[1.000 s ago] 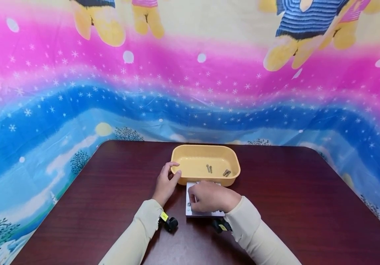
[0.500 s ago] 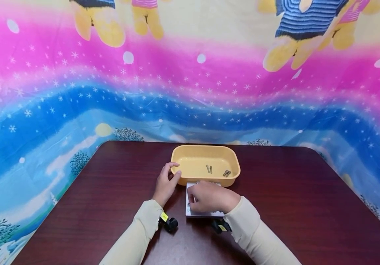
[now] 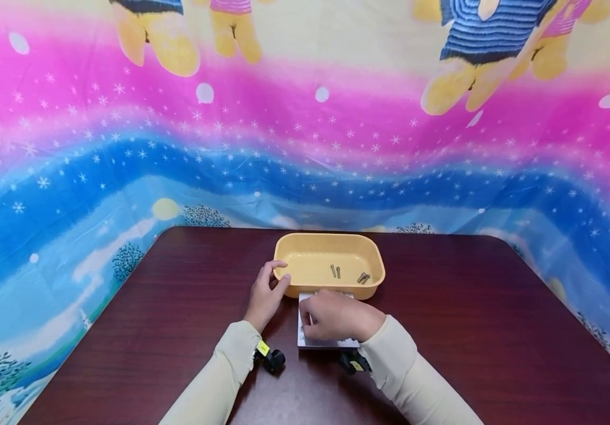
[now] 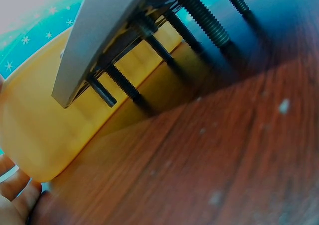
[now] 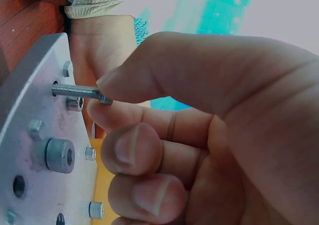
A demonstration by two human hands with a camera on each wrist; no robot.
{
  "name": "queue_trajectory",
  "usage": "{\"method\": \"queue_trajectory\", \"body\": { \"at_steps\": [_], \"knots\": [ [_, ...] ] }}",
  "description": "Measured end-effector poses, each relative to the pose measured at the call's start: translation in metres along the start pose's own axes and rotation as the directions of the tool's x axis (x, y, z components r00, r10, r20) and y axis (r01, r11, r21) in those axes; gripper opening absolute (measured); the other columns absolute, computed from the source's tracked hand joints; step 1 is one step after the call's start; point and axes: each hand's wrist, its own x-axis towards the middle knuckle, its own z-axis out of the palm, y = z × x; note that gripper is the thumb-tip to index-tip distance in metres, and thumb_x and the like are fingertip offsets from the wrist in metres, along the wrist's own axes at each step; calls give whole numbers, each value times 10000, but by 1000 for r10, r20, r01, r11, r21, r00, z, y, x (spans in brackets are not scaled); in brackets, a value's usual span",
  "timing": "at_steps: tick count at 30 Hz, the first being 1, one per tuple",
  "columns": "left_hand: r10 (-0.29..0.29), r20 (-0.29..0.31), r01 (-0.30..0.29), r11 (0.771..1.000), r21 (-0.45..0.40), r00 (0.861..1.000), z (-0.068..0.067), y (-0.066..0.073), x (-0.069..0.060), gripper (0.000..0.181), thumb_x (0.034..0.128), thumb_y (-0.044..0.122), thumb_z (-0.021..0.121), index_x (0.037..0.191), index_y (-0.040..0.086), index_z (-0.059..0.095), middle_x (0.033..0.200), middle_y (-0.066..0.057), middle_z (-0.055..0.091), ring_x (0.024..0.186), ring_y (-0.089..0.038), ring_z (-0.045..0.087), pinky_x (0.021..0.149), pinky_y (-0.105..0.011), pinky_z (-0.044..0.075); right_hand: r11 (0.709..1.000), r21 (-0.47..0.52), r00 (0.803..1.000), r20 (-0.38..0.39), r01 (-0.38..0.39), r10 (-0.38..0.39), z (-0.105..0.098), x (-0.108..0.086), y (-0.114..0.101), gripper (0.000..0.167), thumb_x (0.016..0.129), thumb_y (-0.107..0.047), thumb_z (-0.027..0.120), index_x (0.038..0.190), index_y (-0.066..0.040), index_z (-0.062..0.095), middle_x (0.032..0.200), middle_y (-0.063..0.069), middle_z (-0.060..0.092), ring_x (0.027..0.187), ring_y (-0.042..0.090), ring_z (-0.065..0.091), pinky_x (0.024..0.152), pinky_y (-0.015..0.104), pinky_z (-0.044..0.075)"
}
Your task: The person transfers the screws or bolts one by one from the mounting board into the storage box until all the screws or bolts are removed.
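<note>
In the right wrist view, my right hand (image 5: 174,115) pinches a bolt (image 5: 77,90) by its head between thumb and index finger, its threaded tip at a hole in the metal plate (image 5: 30,110). Several other bolts stand in that plate, one of them thick (image 5: 61,155). The left wrist view shows threaded shanks (image 4: 203,17) sticking out below the plate (image 4: 97,41). My left hand (image 3: 266,297) holds the left front corner of the yellow bin (image 3: 305,290), thumb and fingers at its rim.
Inside the bin lie a few loose bolts, two near the middle (image 3: 335,271) and others at the right (image 3: 363,278). The bin stands directly behind the plate on the dark red table (image 3: 177,330). A printed cloth (image 3: 283,141) hangs behind the table.
The bolt under my right hand shows less in the head view than a second ago, as the fingertips have shifted slightly toward the plate's left edge. My left hand holds still.
</note>
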Motion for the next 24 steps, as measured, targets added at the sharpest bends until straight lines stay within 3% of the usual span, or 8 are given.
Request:
{"method": "queue_trajectory", "body": {
  "at_steps": [19, 24],
  "knots": [
    [3, -8, -3, 1000, 8, 1000, 0, -2, 1, 259, 916, 253, 624, 1172, 227, 595, 1111, -18, 536, 910, -170, 536, 809, -316, 447, 1000, -6, 999, -25, 30, -30, -4, -1, -2, 109, 811, -138, 613, 738, -214, 583, 648, -121, 519, 538, 44, 484, 489, 228, 414],
    [-3, -2, 4, 1000, 8, 1000, 0, -2, 0, 260, 916, 252, 625, 1174, 232, 593, 1077, -22, 529, 898, -170, 532, 786, -303, 449, 996, 73, 998, -35, 45, -42, -7, -5, 0, 117, 828, -125, 609, 747, -203, 578, 634, -101, 526, 510, 42, 481, 497, 227, 421]
  ]
}}
